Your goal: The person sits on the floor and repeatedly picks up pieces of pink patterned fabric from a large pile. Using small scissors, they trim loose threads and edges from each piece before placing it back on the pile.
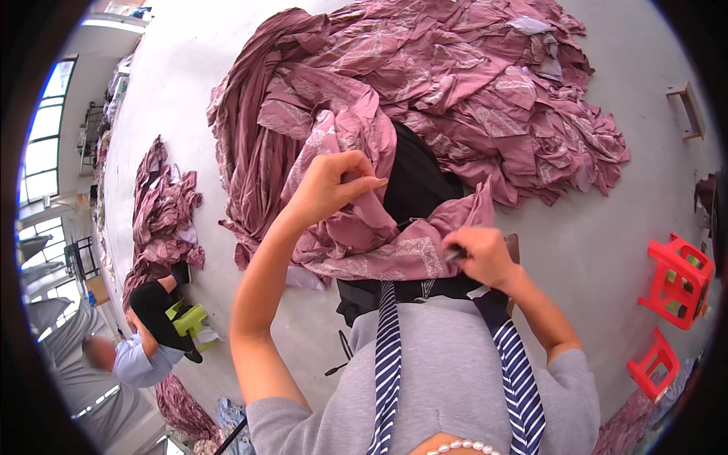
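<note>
A mauve-pink patterned fabric lies across my lap, its pale ornamental band running along the near edge. Above it, on the left, my left hand is raised with its fingers curled in and the thumb stretched across; whether a thread or nothing is between them cannot be made out. My right hand is closed at the right end of the cloth, slightly blurred. A small dark object pokes out from its fingers; its kind is unclear. Black cloth shows beyond the lap fabric.
A big heap of the same fabric covers the floor ahead. Red plastic stools stand at the right, near a small wooden frame. On the left a person sits on a green stool beside a smaller fabric heap.
</note>
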A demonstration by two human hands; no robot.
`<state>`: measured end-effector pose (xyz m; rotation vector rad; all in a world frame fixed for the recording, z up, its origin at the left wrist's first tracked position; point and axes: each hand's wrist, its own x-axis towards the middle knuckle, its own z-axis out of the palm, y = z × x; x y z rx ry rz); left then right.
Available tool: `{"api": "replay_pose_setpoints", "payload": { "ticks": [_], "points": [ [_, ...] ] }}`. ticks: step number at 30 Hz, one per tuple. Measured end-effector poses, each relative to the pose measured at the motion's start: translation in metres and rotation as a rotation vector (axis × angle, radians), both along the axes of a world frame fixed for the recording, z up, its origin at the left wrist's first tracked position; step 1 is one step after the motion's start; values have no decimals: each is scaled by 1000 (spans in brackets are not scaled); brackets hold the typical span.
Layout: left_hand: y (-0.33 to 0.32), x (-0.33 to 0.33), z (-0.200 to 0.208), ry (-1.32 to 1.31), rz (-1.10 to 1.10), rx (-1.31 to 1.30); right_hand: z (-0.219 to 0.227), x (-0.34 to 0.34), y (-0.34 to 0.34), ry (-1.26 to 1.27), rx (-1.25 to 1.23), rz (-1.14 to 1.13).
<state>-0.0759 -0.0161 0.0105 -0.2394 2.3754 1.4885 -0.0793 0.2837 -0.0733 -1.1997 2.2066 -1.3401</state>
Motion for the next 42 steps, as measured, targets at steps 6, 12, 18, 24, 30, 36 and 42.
{"api": "replay_pose_setpoints", "payload": {
  "ticks": [6,12,18,24,30,36,42],
  "points": [
    [-8,32,31,38,12,81,28,-50,-87,-694,-161,275],
    [-26,58,71,72,45,6,1,-27,-123,-937,-120,494],
    [-44,78,62,-117,-7,-177,-18,0,-130,-402,-188,435],
    [-49,110,34,48,-283,-406,-11,-5,-126,-859,-99,382],
    [-15,100,66,275,15,-326,48,-26,-103,-285,-367,156],
    [13,93,33,810,113,-244,52,-32,-93,299,-472,70],
    [30,93,16,825,249,-295,71,-32,-85,-136,-275,85]
  ]
}}
